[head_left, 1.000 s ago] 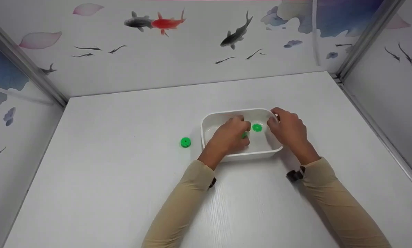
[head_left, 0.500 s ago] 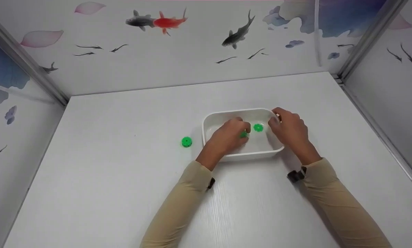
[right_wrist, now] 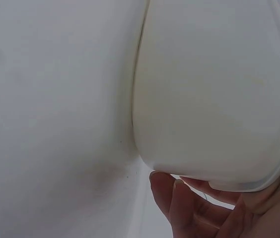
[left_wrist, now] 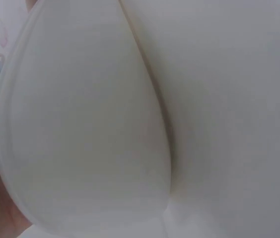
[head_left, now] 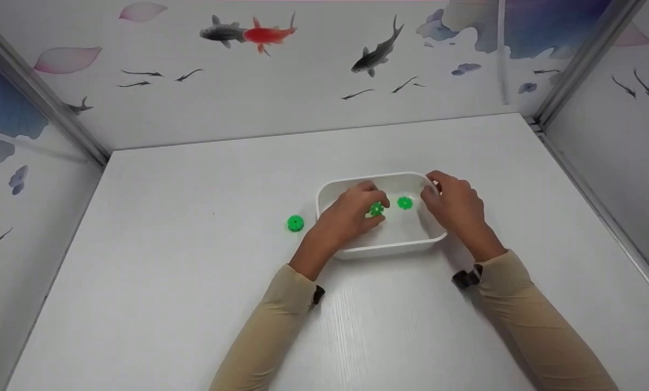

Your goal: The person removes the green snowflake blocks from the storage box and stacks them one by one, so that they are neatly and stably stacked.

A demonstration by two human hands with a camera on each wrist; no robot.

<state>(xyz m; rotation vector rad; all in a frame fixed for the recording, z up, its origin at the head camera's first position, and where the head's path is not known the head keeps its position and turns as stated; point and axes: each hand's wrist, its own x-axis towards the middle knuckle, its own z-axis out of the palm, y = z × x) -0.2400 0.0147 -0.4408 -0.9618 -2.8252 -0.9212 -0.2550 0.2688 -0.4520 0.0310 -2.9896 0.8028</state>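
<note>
A white plastic tub [head_left: 386, 250] sits on the table. Reaching in over its left side is my left hand [head_left: 346, 212], thumb and fingers spread apart. A small green toothed wheel [head_left: 376, 208] shows in the gap between them, low in the tub. Another green toothed wheel [head_left: 404, 203] lies on the tub floor to the right. My right hand [head_left: 457, 203] grips the tub's right end, thumb inside the rim and fingers outside. In the right wrist view its fingertips [right_wrist: 162, 186] press against the outer wall. The tub wall [left_wrist: 90, 119] hides most of the left hand in the left wrist view.
A third green wheel [head_left: 295, 223] lies on the white table [head_left: 194, 260], just left of the tub. Printed panels with fish [head_left: 270, 35] stand at the back and both sides.
My left hand has shifted a little left and its thumb and fingers have parted, so more of the green wheel between them shows. The right hand stays on the tub.
</note>
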